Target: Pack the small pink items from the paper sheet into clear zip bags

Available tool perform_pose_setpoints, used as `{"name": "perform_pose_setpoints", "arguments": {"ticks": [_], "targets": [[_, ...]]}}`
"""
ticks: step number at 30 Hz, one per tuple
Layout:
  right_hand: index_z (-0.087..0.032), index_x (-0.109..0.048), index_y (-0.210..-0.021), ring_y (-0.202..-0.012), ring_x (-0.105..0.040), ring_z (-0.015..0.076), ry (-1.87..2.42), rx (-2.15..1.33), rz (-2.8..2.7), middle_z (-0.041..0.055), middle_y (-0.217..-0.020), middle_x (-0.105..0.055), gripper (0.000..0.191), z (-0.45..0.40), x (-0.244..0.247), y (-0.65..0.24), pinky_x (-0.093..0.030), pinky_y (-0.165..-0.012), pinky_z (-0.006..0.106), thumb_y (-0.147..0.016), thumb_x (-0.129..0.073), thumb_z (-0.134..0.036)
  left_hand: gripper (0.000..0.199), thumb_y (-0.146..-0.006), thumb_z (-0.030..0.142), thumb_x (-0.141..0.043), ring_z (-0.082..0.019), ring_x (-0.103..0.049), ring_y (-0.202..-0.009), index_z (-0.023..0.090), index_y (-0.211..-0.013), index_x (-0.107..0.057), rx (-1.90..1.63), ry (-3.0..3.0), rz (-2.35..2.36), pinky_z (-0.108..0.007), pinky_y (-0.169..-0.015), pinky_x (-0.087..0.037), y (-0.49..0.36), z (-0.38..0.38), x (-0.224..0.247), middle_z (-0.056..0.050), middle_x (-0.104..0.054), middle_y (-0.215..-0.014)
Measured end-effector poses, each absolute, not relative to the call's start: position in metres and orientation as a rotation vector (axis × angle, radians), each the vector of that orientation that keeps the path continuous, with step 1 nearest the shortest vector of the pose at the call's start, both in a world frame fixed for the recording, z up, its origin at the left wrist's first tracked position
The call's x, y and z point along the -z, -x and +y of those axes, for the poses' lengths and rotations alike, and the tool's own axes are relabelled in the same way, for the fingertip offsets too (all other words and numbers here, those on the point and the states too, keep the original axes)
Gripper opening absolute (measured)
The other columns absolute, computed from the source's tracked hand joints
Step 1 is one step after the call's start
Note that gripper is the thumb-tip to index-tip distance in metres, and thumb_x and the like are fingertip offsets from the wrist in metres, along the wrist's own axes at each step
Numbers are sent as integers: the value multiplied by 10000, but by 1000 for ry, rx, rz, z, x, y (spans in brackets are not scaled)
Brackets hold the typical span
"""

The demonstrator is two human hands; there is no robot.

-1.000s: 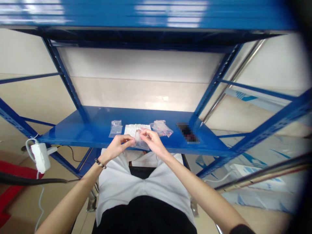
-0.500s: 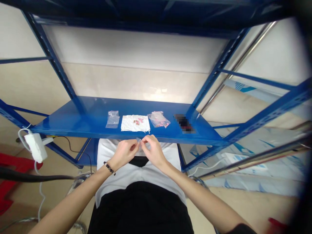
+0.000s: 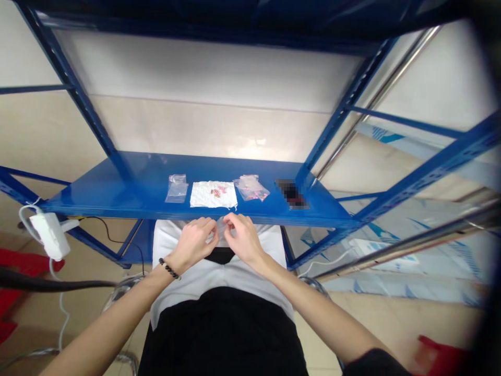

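My left hand (image 3: 198, 238) and my right hand (image 3: 241, 236) are close together just below the front edge of the blue shelf (image 3: 148, 169). Between them is a small clear plastic bag (image 3: 222, 230), pinched by the fingertips of both hands. On the shelf beyond lies a white cloth (image 3: 201, 195) with small pink and brownish pieces (image 3: 215, 193) on it. Left of the cloth are clear bags (image 3: 177, 189). Clear bags with pink contents (image 3: 252, 188) lie on its right side.
A dark, pixelated object (image 3: 291, 194) lies at the shelf's right. Blue uprights (image 3: 92, 112) flank the shelf. A white power strip (image 3: 54, 236) hangs at the left, and a cable (image 3: 64, 308) runs down from it.
My hands have moved slightly apart, and more of the clear bag shows between them. The whole view has shifted a little, so the shelf appears further left.
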State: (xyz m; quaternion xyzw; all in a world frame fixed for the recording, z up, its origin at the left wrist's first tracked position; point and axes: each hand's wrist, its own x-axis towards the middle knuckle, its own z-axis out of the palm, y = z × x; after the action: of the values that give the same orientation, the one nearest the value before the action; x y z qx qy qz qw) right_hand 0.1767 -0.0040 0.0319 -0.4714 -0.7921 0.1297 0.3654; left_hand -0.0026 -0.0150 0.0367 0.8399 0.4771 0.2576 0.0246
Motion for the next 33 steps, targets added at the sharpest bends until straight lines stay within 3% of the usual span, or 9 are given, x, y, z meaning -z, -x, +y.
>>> {"name": "perform_pose_setpoints", "arguments": {"ticks": [3,7,9,11,15,20,25,28,33], "targets": [[-216,-574,-899,-741,-578,177,1201,-529,-1884,0,-774,-622,180,5,-30,-182,-406,-745,300,-774,-501,-109,198,-894,248,-514,-232,-584,-954,196,-1066,-597,-834,-2555,1352,-347,-837,-435,6,-13,-42,-79,-633,-1030],[-204,-565,-846,-624,-573,151,1089,-943,-1604,-20,-684,-613,136,19,-22,-180,-429,-635,267,-759,-483,-141,561,-853,329,-607,-287,-499,-1205,220,-1379,-445,-819,-2565,1200,-430,-981,-414,1,-7,-39,-124,-526,-1329],[-199,-563,-815,-573,-559,141,1062,-1106,-1461,-33,-614,-596,101,20,-20,-177,-425,-599,255,-752,-497,-157,681,-825,349,-651,-301,-458,-1265,224,-1440,-384,-819,-2560,1164,-458,-1029,-386,-3,-6,-34,-129,-497,-1382],[-192,-576,-800,-564,-556,136,1082,-1195,-1338,-31,-597,-596,69,17,-23,-175,-426,-592,251,-755,-525,-177,634,-849,304,-623,-297,-463,-1268,228,-1439,-404,-854,-2527,1165,-461,-1046,-372,-4,-6,-29,-120,-514,-1381],[-200,-624,-900,-627,-580,152,1027,-1283,-1308,-4,-667,-622,130,10,-40,-179,-451,-624,272,-840,-553,-291,364,-947,213,-440,-256,-589,-1098,214,-1269,-609,-984,-2272,1147,-396,-963,-438,5,-5,-28,-92,-657,-1192],[-214,-692,-907,-818,-575,172,925,-1000,-1655,40,-907,-624,191,21,-52,-183,-441,-687,272,-835,-657,-388,411,-973,415,-435,-249,-681,-936,144,-1041,-736,-942,-1754,933,-352,-870,-509,18,8,-37,-99,-748,-966],[-184,-634,-743,-652,-532,149,951,-1041,-1537,11,-695,-581,239,43,-44,-172,-409,-594,259,-830,-651,-405,449,-910,494,-538,-241,-723,-746,96,-1020,-715,-933,-1463,863,-304,-642,-533,25,16,-37,-133,-761,-846],[-185,-605,-730,-533,-467,120,940,-1104,-1444,-29,-568,-512,229,63,-48,-156,-361,-530,242,-816,-650,-392,417,-897,491,-559,-168,-644,-506,101,-854,-700,-1215,-1360,1020,-232,-466,-420,37,15,-38,-91,-719,-647],[-189,-579,-690,-498,-460,106,908,-1032,-1522,-42,-548,-513,211,129,-67,-102,-356,-502,223,-797,-631,-363,360,-910,458,-542,-96,-465,-397,141,-783,-656,-1629,-1327,1287,-212,-437,-337,55,25,-38,7,-573,-485]]}}
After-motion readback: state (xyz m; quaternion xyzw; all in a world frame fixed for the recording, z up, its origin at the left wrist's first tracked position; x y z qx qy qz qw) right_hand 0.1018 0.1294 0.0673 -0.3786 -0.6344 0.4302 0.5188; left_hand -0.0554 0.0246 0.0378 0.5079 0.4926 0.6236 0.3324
